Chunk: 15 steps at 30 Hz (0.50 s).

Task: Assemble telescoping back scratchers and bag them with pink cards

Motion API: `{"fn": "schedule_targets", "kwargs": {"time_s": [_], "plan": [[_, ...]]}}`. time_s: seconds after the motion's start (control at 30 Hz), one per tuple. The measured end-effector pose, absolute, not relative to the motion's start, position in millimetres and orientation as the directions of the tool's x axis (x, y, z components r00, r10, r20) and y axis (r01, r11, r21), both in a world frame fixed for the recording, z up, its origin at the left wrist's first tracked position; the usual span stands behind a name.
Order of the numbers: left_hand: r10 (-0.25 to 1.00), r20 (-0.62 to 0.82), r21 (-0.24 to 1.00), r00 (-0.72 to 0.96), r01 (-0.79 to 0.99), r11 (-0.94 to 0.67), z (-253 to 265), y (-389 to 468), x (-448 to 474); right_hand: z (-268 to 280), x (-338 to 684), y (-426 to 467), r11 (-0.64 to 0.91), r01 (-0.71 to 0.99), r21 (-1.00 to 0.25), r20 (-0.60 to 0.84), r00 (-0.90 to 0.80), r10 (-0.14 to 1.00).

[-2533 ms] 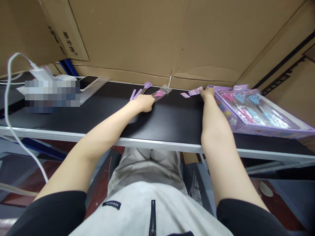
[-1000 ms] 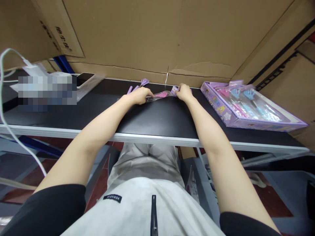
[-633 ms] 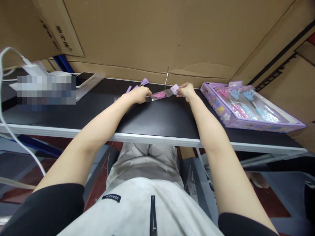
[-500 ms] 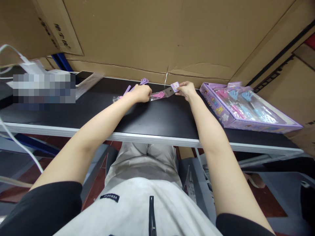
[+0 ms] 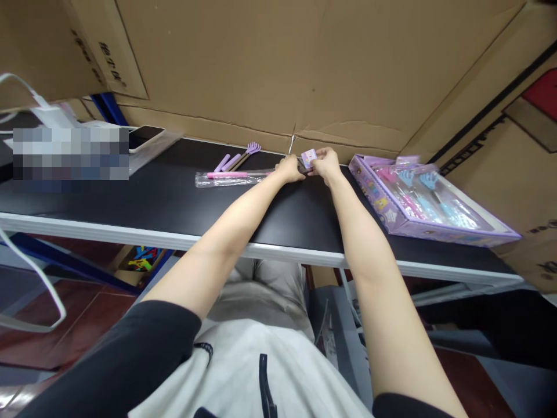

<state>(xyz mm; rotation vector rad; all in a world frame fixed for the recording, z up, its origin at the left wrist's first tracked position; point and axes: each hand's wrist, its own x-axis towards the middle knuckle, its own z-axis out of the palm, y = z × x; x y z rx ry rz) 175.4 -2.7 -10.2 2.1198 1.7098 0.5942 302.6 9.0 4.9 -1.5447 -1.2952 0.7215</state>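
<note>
A pink back scratcher [image 5: 226,175] lies in a long clear plastic sleeve [image 5: 204,181] on the black tabletop. My left hand [image 5: 289,168] is closed over the sleeve's right end, hiding the scratcher's claw head. Right beside it, my right hand [image 5: 326,164] pinches a small purple printed card [image 5: 308,158] at the dark tip of the sleeve. Whether the card is fixed to the sleeve I cannot tell. Behind the sleeve lie purple back scratchers [image 5: 252,149] with claw heads and purple handles.
To the right stands a purple display box [image 5: 456,232] holding bagged pink and blue back scratchers [image 5: 429,180]. A phone [image 5: 148,137] and a white charger with a cable [image 5: 54,116] lie at the left. Cardboard [image 5: 261,69] walls the table's back edge.
My left hand has slid right along the sleeve to its end, beside my right hand. The pink handle and the purple scratchers are now uncovered. My right hand keeps hold of the card.
</note>
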Motion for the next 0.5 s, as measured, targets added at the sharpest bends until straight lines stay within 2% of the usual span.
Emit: {"fn": "schedule_targets", "kwargs": {"time_s": [0.13,0.23,0.5], "plan": [[0.958,0.212,0.476,0.191,0.836,-0.272,-24,2,170,3,301,10,0.027,0.455,-0.890,0.151,0.239,0.959],[0.955,0.223,0.477,0.197,0.832,-0.283,-26,2,164,2,299,9,0.035,0.493,-0.870,0.147,0.192,0.970],[0.957,0.224,0.594,0.182,0.753,-0.282,-26,4,154,1,301,9,0.046,0.503,-0.863,0.151,0.170,0.974]]}}
